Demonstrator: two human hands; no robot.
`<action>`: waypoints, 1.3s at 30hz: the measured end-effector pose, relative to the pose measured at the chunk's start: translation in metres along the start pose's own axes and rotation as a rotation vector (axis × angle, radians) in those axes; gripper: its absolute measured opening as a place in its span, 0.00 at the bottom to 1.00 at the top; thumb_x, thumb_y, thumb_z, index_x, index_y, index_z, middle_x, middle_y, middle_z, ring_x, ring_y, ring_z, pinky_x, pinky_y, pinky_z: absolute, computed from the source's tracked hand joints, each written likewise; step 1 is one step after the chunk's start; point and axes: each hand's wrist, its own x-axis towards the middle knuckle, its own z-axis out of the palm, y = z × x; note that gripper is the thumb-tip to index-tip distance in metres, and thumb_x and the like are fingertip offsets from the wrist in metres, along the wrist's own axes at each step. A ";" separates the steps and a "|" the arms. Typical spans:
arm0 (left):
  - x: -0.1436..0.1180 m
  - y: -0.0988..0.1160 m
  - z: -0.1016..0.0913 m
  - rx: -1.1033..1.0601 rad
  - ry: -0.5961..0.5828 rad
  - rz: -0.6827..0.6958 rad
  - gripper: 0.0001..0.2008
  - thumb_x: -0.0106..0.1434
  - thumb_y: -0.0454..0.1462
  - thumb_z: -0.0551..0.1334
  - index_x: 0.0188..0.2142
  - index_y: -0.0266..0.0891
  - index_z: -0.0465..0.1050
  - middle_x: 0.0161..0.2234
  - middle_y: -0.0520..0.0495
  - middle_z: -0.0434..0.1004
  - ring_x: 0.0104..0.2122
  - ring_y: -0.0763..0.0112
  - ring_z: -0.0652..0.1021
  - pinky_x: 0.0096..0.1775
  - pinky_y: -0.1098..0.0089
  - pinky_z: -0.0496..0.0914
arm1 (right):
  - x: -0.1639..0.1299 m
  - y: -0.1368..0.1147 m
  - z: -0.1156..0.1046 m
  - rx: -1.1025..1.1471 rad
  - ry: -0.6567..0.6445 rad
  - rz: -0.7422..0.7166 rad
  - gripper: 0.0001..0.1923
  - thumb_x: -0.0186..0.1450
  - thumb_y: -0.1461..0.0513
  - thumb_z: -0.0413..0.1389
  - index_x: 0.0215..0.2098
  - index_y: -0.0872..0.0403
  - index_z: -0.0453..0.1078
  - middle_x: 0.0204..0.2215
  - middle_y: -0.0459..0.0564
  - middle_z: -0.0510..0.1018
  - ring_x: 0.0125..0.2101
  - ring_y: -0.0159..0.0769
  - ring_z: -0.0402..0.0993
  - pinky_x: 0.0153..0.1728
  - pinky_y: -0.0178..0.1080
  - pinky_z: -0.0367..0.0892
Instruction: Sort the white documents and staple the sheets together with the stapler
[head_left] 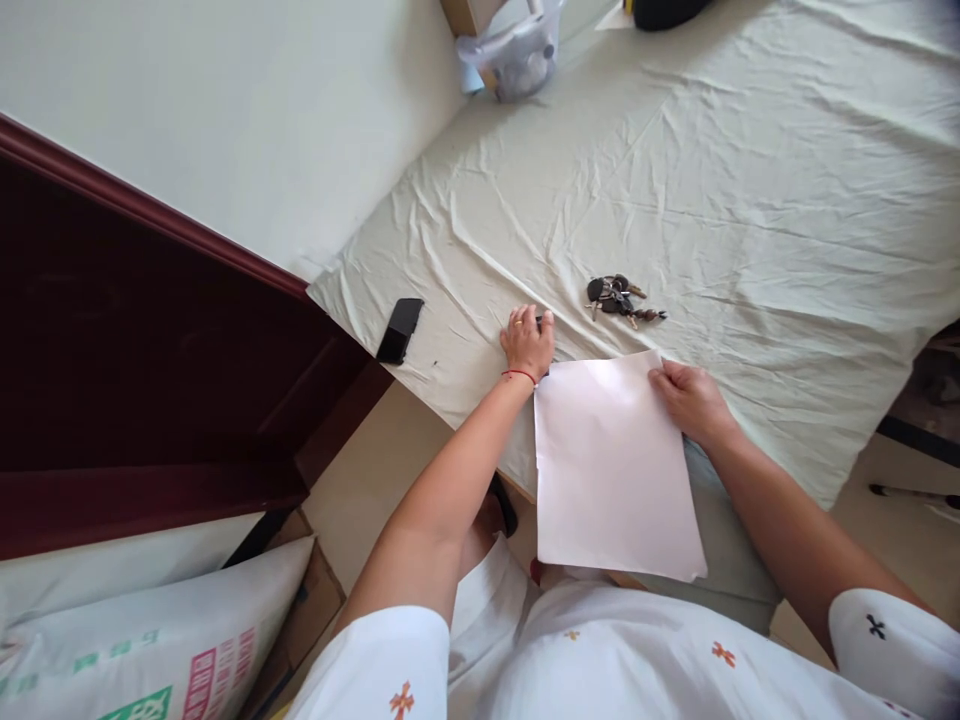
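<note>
- While my right hand [694, 402] pinched the paper [616, 470], my left hand [527, 343] curled over a dark object [538, 322], grip unclear.
- Keys [618, 297] lay beyond, on the cloth [720, 200].

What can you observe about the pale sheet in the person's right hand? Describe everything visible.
The sheet looks like paper: roughly rectangular, whitish with a faint pink tint, no writing visible on this face. Its surface bows slightly and shines near the far edge; the lower right corner looks doubled, perhaps layered. The right hand grips its far right corner. The left hand is by the far left corner; contact is unclear. The near left corner extends past the cloth-covered table's edge.
</note>
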 end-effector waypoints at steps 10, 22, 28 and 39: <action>-0.076 -0.022 -0.050 -0.790 0.230 -0.050 0.34 0.69 0.65 0.55 0.55 0.41 0.72 0.64 0.34 0.72 0.66 0.54 0.71 0.60 0.57 0.71 | -0.047 -0.003 -0.044 0.374 -0.063 0.065 0.21 0.68 0.41 0.60 0.39 0.50 0.75 0.30 0.49 0.80 0.28 0.41 0.76 0.27 0.39 0.69; -0.277 -0.036 -0.064 -1.351 -0.198 -0.607 0.33 0.54 0.54 0.77 0.53 0.36 0.80 0.51 0.37 0.86 0.56 0.46 0.82 0.62 0.51 0.72 | 0.005 -0.051 0.014 0.517 -0.109 -0.152 0.23 0.65 0.41 0.64 0.42 0.50 0.79 0.28 0.49 0.81 0.28 0.43 0.78 0.25 0.40 0.72; -0.306 -0.041 -0.078 -1.395 -0.117 -0.743 0.30 0.47 0.46 0.82 0.46 0.34 0.81 0.44 0.38 0.88 0.53 0.45 0.84 0.60 0.50 0.74 | -0.016 -0.054 0.041 0.554 -0.193 -0.124 0.22 0.65 0.42 0.64 0.43 0.49 0.77 0.30 0.50 0.81 0.27 0.42 0.77 0.26 0.41 0.71; -0.383 -0.076 -0.075 -1.389 -0.189 -0.833 0.34 0.43 0.49 0.84 0.45 0.32 0.82 0.46 0.32 0.88 0.55 0.41 0.83 0.62 0.46 0.74 | -0.065 -0.043 0.068 0.344 -0.163 -0.271 0.27 0.67 0.35 0.57 0.36 0.50 0.71 0.28 0.49 0.77 0.27 0.38 0.73 0.24 0.38 0.67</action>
